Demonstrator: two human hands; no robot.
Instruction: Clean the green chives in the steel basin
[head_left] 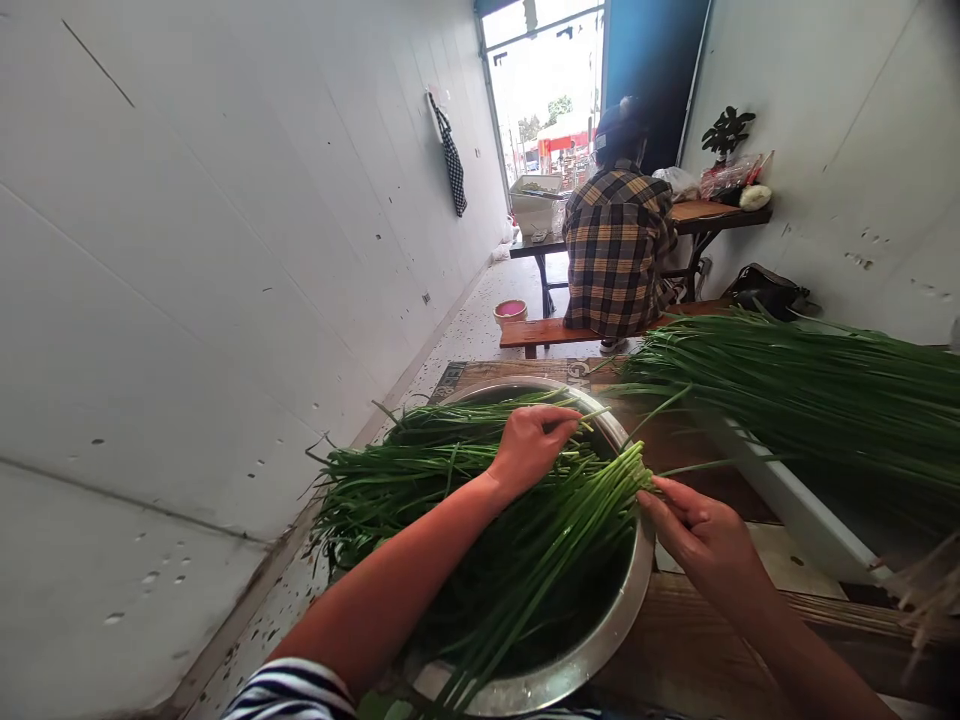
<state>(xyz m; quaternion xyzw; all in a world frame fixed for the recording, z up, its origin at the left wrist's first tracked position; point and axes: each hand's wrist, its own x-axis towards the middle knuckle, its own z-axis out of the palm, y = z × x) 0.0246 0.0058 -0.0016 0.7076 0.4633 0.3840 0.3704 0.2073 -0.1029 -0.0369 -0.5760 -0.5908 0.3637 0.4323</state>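
A wide metal basin (630, 610) on the table holds a heap of long green garlic chives (405, 460). Over the heap, my left hand (534, 445) is closed, its fingertips pinching a few pale chive stems. My right hand (697, 525) is by the basin's right rim, thumb and fingers pinched at the cut ends of a chive bunch (577, 515). That bunch slants down across the basin, its leaf ends hanging over the front rim. How many stems the right fingers grip is hard to make out.
To the right, a white container (787, 490) carries a large pile of chives (810, 390). Beyond the table (690, 610), a person in a plaid shirt (619, 240) sits on a wooden bench (536, 332), back turned. A pink-filled bucket (511, 311) stands on the floor; a wall runs along the left.
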